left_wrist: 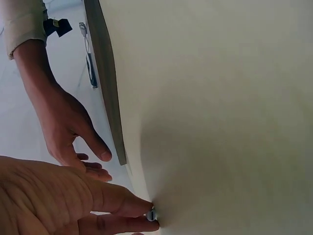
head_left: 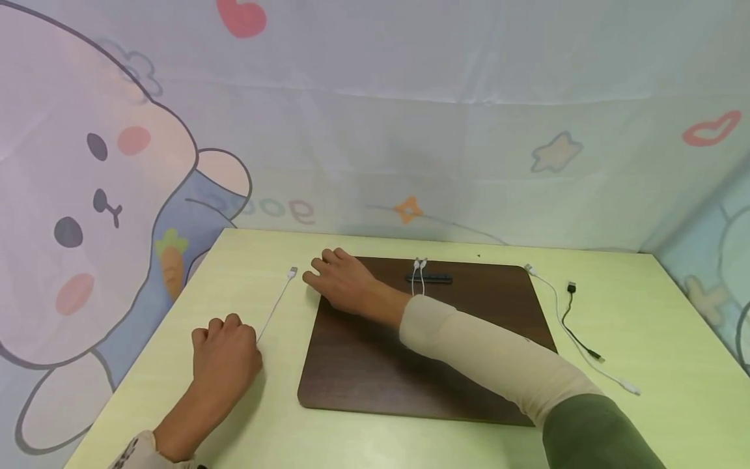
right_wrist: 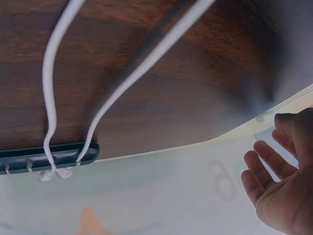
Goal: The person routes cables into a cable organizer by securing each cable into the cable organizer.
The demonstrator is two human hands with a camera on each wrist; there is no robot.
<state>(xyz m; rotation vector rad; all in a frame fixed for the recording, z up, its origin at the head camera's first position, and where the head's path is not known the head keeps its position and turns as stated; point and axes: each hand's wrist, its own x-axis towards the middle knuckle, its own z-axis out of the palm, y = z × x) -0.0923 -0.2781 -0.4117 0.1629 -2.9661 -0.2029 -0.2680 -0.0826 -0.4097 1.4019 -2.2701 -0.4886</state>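
At the left of the table, a white USB cable [head_left: 273,311] runs from its USB plug [head_left: 292,272] down to my left hand [head_left: 225,358]. Thumb and finger of that hand pinch the cable's small metal end [left_wrist: 151,215] in the left wrist view. My right hand [head_left: 346,280] hovers by the far left corner of a dark brown board [head_left: 363,365], to the right of the USB plug. Its fingers are loosely bent and hold nothing, as the right wrist view shows. Two white cables [right_wrist: 49,83] sit in a black cable holder [right_wrist: 63,154] near the board's far edge.
Right of the board lie another white USB cable [head_left: 555,299] and a short black cable [head_left: 567,319]. The pale yellow table [head_left: 674,339] backs onto a printed cloth [head_left: 375,130]. My right forearm [head_left: 480,345] crosses above the board.
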